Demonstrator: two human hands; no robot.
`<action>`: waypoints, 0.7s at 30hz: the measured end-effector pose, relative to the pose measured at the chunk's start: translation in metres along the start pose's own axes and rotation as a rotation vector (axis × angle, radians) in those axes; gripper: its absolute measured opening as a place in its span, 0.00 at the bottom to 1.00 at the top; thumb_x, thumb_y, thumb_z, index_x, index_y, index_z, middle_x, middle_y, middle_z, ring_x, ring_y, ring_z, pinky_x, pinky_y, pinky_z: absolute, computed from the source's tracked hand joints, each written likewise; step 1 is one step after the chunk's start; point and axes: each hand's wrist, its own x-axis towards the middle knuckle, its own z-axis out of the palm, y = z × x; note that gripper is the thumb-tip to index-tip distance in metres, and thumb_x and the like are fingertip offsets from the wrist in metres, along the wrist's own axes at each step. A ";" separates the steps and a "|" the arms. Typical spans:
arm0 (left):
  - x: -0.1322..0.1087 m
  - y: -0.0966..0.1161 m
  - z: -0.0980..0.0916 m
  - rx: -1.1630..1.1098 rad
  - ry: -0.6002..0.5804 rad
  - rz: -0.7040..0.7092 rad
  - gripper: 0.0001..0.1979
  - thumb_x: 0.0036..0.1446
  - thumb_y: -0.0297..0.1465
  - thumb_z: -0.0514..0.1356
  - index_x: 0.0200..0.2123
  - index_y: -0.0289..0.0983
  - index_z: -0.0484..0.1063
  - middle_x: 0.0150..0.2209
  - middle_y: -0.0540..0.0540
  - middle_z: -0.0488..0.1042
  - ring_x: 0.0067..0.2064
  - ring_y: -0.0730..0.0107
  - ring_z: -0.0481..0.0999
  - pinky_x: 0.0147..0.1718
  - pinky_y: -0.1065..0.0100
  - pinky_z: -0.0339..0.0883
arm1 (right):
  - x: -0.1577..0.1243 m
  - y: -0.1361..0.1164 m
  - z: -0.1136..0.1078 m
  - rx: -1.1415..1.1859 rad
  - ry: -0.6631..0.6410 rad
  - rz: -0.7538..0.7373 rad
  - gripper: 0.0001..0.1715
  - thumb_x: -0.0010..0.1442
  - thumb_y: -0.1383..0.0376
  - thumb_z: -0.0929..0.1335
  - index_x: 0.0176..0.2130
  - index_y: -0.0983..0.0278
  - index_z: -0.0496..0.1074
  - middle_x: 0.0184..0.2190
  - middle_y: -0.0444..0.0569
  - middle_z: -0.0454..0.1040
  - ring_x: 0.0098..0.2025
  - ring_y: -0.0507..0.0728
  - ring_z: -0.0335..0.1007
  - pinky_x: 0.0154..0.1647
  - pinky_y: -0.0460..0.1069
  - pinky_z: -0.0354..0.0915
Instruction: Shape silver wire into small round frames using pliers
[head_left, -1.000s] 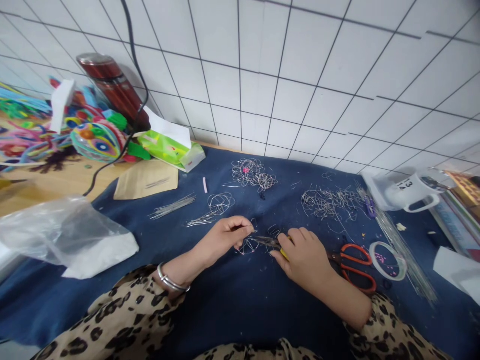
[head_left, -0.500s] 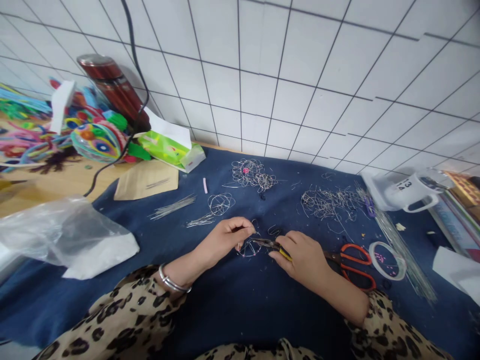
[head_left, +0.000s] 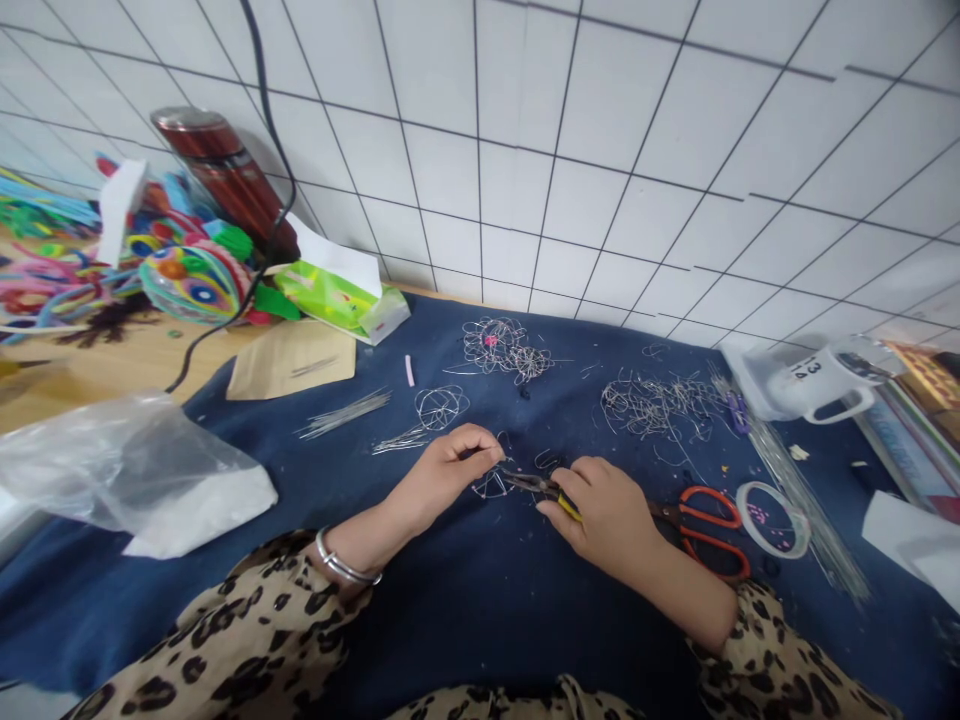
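Note:
Between my hands is a small round wire frame with pinkish beads or tips. My left hand pinches a thin wire at its upper edge between thumb and fingertips. My right hand is closed around the yellow handles of a pair of pliers. The dark jaws point left and meet the wire work just beside my left fingertips; whether they clamp the wire is too small to tell. A finished-looking wire ring shape lies beyond my left hand, beside short cut wires.
Red-handled scissors lie right of my right hand, beside a clear ring-shaped dish with pink beads. Tangled wire and long straight wires lie farther right. A plastic bag, green packet and red flask are left.
The wire frame has tilted and shifted slightly up and left with my left hand. My right hand and the pliers have hardly moved.

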 end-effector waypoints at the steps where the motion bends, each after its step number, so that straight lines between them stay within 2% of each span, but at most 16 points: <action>1: 0.000 0.000 0.000 -0.018 -0.012 -0.016 0.08 0.55 0.33 0.57 0.29 0.35 0.70 0.33 0.48 0.70 0.34 0.73 0.67 0.35 0.71 0.61 | 0.000 -0.001 -0.001 -0.018 0.005 0.002 0.20 0.60 0.52 0.60 0.41 0.63 0.69 0.32 0.51 0.67 0.37 0.57 0.62 0.38 0.50 0.57; 5: -0.002 0.001 0.002 -0.109 -0.079 -0.091 0.08 0.56 0.34 0.56 0.31 0.35 0.70 0.34 0.47 0.73 0.36 0.70 0.70 0.37 0.69 0.62 | 0.002 -0.004 0.000 -0.079 0.034 0.007 0.20 0.60 0.53 0.60 0.42 0.64 0.69 0.32 0.52 0.66 0.36 0.58 0.60 0.38 0.51 0.55; 9: -0.001 0.000 0.003 -0.165 -0.068 -0.131 0.08 0.55 0.34 0.57 0.32 0.35 0.70 0.35 0.46 0.74 0.36 0.69 0.72 0.37 0.68 0.64 | 0.001 -0.006 0.000 -0.117 0.034 0.017 0.19 0.60 0.53 0.59 0.42 0.63 0.68 0.33 0.52 0.66 0.36 0.58 0.59 0.37 0.52 0.54; 12: -0.001 -0.001 0.004 -0.184 -0.048 -0.126 0.07 0.54 0.33 0.57 0.32 0.35 0.71 0.38 0.46 0.74 0.36 0.70 0.72 0.38 0.69 0.64 | 0.001 -0.007 -0.002 -0.115 0.017 0.016 0.19 0.60 0.54 0.60 0.42 0.63 0.68 0.33 0.52 0.66 0.36 0.58 0.59 0.37 0.52 0.54; 21: -0.001 -0.001 0.005 -0.121 -0.041 -0.068 0.08 0.55 0.33 0.57 0.33 0.35 0.72 0.37 0.45 0.74 0.40 0.68 0.71 0.39 0.69 0.63 | 0.002 -0.013 -0.005 -0.112 0.016 0.039 0.17 0.59 0.54 0.61 0.41 0.63 0.69 0.32 0.52 0.66 0.36 0.58 0.59 0.37 0.52 0.55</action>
